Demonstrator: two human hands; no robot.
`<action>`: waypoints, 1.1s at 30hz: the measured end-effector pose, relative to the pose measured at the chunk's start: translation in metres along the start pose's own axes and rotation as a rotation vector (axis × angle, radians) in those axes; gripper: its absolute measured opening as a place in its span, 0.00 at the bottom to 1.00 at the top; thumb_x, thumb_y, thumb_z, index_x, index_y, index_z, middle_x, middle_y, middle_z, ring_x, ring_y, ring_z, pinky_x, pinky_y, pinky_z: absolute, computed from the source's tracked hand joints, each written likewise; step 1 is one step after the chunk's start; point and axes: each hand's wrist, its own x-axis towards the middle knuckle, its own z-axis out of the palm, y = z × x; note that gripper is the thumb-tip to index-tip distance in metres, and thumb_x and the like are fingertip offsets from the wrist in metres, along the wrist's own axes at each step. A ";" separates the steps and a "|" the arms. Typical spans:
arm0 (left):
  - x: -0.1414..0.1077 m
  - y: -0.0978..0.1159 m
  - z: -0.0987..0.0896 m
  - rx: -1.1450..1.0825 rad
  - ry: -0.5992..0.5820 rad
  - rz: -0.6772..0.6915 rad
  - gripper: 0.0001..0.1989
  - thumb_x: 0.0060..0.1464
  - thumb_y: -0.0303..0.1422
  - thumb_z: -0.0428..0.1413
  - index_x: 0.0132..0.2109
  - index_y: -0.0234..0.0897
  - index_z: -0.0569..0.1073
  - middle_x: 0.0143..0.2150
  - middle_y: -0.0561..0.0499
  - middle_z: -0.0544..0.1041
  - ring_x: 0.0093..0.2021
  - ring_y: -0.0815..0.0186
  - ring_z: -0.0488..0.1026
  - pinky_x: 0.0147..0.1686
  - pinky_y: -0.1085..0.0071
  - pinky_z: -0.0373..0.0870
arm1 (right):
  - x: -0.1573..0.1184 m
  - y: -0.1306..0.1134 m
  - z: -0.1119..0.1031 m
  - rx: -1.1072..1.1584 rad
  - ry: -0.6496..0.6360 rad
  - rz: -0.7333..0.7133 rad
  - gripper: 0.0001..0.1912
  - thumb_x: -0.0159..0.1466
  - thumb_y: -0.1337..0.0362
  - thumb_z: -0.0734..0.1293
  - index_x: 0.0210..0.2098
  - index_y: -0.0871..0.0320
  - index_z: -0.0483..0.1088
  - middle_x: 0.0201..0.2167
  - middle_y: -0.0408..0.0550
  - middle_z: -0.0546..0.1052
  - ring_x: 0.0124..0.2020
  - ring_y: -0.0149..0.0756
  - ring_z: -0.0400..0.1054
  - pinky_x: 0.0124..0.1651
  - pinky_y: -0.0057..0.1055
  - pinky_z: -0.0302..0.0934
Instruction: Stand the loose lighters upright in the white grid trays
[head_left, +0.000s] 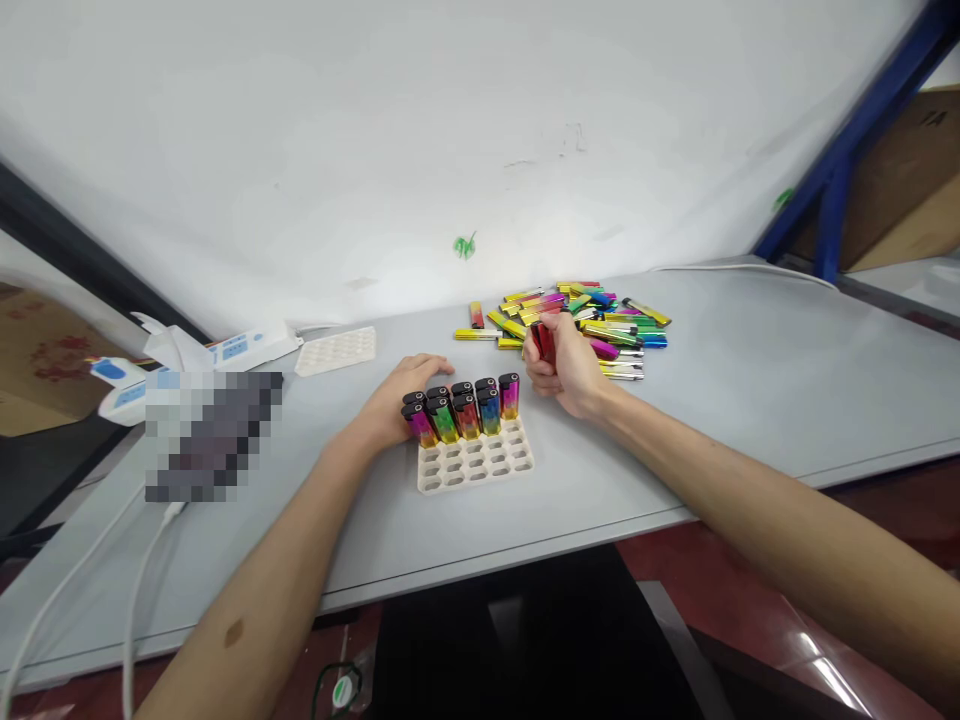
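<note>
A cream tray with rows of holes (pixel 475 466) lies on the grey table, with several colourful black-topped lighters (pixel 466 416) upright in its far rows. My left hand (pixel 405 395) rests behind the tray's left side, fingers apart and partly hidden by the lighters. Right of the tray, my right hand (pixel 562 365) is closed around red lighters (pixel 543 343); how many it holds is unclear. Just beyond that hand, a loose pile of shiny lighters (pixel 619 328) lies near the wall.
Another cream tray (pixel 337 351) lies at the back left. Beside it are a white power strip (pixel 244 348), a blurred dark object (pixel 217 435) and white cables (pixel 139 570). The table's front edge (pixel 510 553) runs below the tray.
</note>
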 end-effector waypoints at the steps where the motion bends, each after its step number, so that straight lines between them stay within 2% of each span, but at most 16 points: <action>1: 0.000 0.000 0.000 -0.001 -0.005 -0.001 0.24 0.50 0.32 0.55 0.56 0.37 0.71 0.63 0.41 0.71 0.65 0.53 0.66 0.66 0.57 0.62 | 0.000 0.000 0.000 0.005 -0.002 -0.009 0.25 0.68 0.48 0.54 0.20 0.54 0.54 0.13 0.35 0.49 0.14 0.24 0.37 0.17 0.26 0.32; 10: 0.000 0.001 -0.001 -0.007 -0.005 -0.002 0.25 0.48 0.32 0.57 0.55 0.36 0.71 0.63 0.40 0.71 0.65 0.51 0.66 0.65 0.56 0.63 | -0.001 0.000 0.001 -0.086 0.027 -0.052 0.27 0.68 0.44 0.55 0.21 0.55 0.60 0.14 0.36 0.52 0.14 0.25 0.40 0.18 0.26 0.35; 16: 0.000 -0.002 0.001 0.011 -0.003 0.023 0.26 0.47 0.31 0.58 0.56 0.36 0.70 0.62 0.41 0.72 0.64 0.52 0.67 0.65 0.57 0.63 | 0.004 0.003 -0.006 -0.203 -0.027 -0.174 0.24 0.68 0.47 0.57 0.29 0.58 0.71 0.22 0.41 0.63 0.19 0.27 0.55 0.22 0.28 0.49; 20: 0.000 -0.003 0.002 0.009 -0.001 0.018 0.24 0.49 0.32 0.57 0.55 0.37 0.70 0.62 0.42 0.72 0.63 0.52 0.67 0.64 0.57 0.64 | 0.007 0.003 -0.011 -0.332 -0.039 -0.231 0.18 0.64 0.50 0.66 0.32 0.59 0.75 0.27 0.43 0.71 0.29 0.31 0.65 0.34 0.30 0.60; 22: 0.000 -0.003 0.002 0.011 0.005 0.012 0.24 0.49 0.32 0.57 0.55 0.37 0.70 0.61 0.42 0.73 0.63 0.52 0.68 0.64 0.57 0.64 | 0.006 0.000 -0.014 -0.391 -0.034 -0.298 0.16 0.62 0.51 0.69 0.30 0.58 0.74 0.28 0.42 0.71 0.31 0.31 0.64 0.37 0.30 0.59; 25: 0.001 -0.004 0.003 0.013 0.005 0.011 0.25 0.47 0.30 0.58 0.55 0.37 0.71 0.61 0.42 0.73 0.63 0.52 0.68 0.64 0.57 0.65 | 0.004 -0.005 -0.019 -0.428 -0.039 -0.357 0.15 0.62 0.52 0.71 0.29 0.57 0.72 0.27 0.40 0.69 0.29 0.29 0.60 0.36 0.30 0.56; 29: 0.000 -0.002 0.002 0.008 0.002 0.010 0.26 0.47 0.28 0.58 0.56 0.36 0.71 0.62 0.41 0.72 0.63 0.52 0.67 0.64 0.56 0.65 | 0.001 -0.014 -0.023 -0.351 -0.059 -0.321 0.15 0.63 0.54 0.70 0.28 0.57 0.70 0.23 0.39 0.64 0.25 0.28 0.56 0.30 0.30 0.52; 33: -0.001 0.003 0.001 0.008 -0.007 -0.013 0.26 0.47 0.27 0.59 0.56 0.34 0.71 0.63 0.40 0.71 0.64 0.52 0.67 0.64 0.56 0.65 | -0.005 -0.023 -0.024 -0.241 -0.053 -0.309 0.14 0.63 0.55 0.71 0.27 0.56 0.69 0.24 0.41 0.66 0.25 0.29 0.59 0.27 0.30 0.54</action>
